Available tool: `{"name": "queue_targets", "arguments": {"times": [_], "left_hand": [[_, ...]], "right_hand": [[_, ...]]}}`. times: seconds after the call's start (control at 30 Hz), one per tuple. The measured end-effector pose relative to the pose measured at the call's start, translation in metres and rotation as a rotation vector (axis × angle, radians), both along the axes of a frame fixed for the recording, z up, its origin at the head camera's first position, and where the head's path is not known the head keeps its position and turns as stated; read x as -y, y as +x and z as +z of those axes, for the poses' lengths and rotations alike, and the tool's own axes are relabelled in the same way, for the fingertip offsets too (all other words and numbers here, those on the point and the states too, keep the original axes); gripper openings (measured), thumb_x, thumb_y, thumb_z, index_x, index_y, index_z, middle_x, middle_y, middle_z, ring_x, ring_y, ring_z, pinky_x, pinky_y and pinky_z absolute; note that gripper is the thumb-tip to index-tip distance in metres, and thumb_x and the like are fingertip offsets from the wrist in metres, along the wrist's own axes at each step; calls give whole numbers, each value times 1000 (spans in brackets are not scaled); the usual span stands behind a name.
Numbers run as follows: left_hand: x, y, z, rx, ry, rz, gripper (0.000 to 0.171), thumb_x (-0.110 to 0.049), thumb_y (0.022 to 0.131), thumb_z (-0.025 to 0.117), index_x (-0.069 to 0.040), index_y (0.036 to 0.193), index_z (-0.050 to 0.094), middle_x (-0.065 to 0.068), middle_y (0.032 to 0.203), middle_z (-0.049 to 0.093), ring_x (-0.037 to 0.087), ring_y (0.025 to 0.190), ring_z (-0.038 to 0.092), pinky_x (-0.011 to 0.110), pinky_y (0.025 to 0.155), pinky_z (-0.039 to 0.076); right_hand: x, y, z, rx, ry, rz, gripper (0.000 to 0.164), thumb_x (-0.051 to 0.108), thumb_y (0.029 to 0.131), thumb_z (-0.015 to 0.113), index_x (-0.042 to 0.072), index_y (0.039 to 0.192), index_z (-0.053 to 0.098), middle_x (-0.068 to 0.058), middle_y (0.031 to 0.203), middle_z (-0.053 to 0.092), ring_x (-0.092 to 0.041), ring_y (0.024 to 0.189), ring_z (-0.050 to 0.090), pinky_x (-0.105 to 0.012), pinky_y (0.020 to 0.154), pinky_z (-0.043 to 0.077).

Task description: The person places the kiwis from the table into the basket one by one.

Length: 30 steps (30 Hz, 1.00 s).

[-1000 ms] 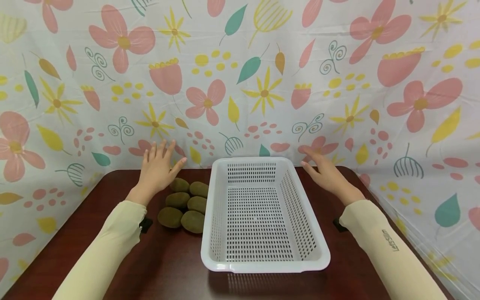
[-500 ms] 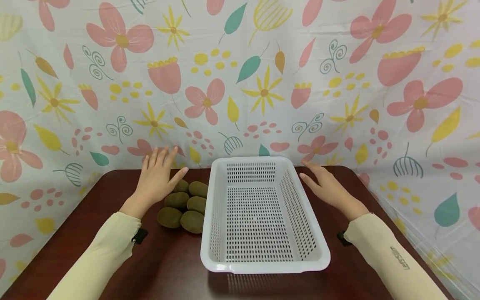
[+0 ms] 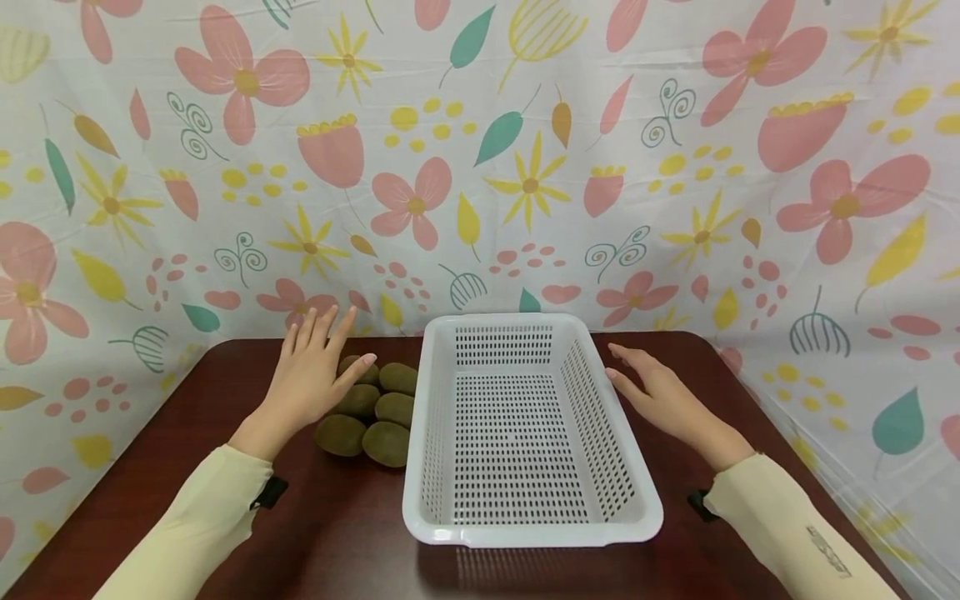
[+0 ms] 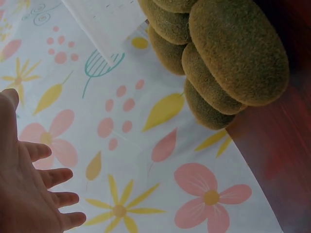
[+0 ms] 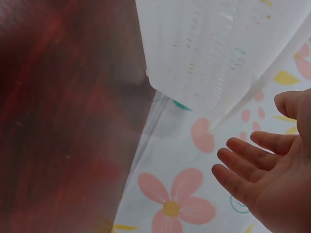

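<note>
Several brown fuzzy kiwifruits (image 3: 386, 443) lie in two columns left of a white perforated plastic basket (image 3: 517, 533). My left hand (image 3: 306, 371), fingers spread and holding nothing, hovers at the left side of the kiwifruits and overlaps the farther ones in the head view. Its palm and straight fingers show in the left wrist view, apart from the kiwifruits (image 4: 238, 53). On the other side, my right hand (image 3: 663, 400) is by the basket's right rim, its fingers loosely extended and nothing in them. In the right wrist view its fingertips stand off the basket wall (image 5: 194, 53).
The dark red-brown table (image 3: 337, 533) carries the basket and fruit. A white cloth (image 3: 480, 242) printed with flowers and leaves hangs behind the table and along both sides. The inside of the basket shows only its slotted floor.
Both hands have drawn back a little toward the body, the left shifting slightly leftward and its wrist lower in view. The kiwifruits and basket stay where they were.
</note>
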<state>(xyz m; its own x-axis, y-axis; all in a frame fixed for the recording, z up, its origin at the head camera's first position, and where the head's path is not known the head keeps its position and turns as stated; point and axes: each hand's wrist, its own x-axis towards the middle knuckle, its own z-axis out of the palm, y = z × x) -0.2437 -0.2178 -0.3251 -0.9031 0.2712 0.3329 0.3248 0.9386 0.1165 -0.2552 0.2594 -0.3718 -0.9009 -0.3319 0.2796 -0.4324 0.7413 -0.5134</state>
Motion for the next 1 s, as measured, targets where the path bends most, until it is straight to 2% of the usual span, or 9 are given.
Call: {"name": "queue_targets", "arguments": {"times": [0.27, 0.5, 0.7, 0.9, 1.0], "left_hand": [[1, 9, -3, 18, 2, -13, 77, -55, 98, 42, -10, 155, 17, 23, 156, 17, 45, 144, 4, 61, 114, 4], [-2, 15, -8, 2, 18, -37, 74, -51, 99, 45, -9, 154, 19, 22, 155, 20, 45, 143, 8, 63, 113, 8], [-2, 23, -14, -8, 43, -62, 73, -47, 99, 49, -8, 154, 22, 23, 154, 24, 46, 142, 12, 63, 112, 11], [-3, 30, -23, 20, 87, -107, 71, -40, 97, 56, -7, 152, 26, 22, 153, 27, 45, 142, 13, 63, 112, 12], [-3, 33, -29, 35, 96, -135, 72, -38, 96, 59, -8, 152, 27, 21, 153, 27, 44, 143, 14, 63, 112, 14]], "right_hand": [[-1, 12, -9, 55, -94, 10, 55, 30, 103, 47, -2, 146, 35, -24, 131, 53, -38, 111, 58, -54, 89, 50], [-1, 15, -10, 157, -219, 16, 56, 29, 103, 47, -2, 147, 33, -24, 129, 55, -36, 111, 59, -48, 90, 51], [-1, 18, -9, 303, -351, 29, 61, 33, 102, 49, -3, 148, 31, -28, 134, 50, -37, 114, 58, -43, 89, 53], [-3, 20, -8, 408, -440, 69, 60, 30, 101, 52, -1, 147, 32, -23, 138, 49, -19, 112, 59, -28, 88, 52], [-4, 20, -6, 447, -470, 75, 61, 31, 100, 53, -1, 148, 32, -23, 137, 49, -14, 108, 61, -27, 87, 52]]}}
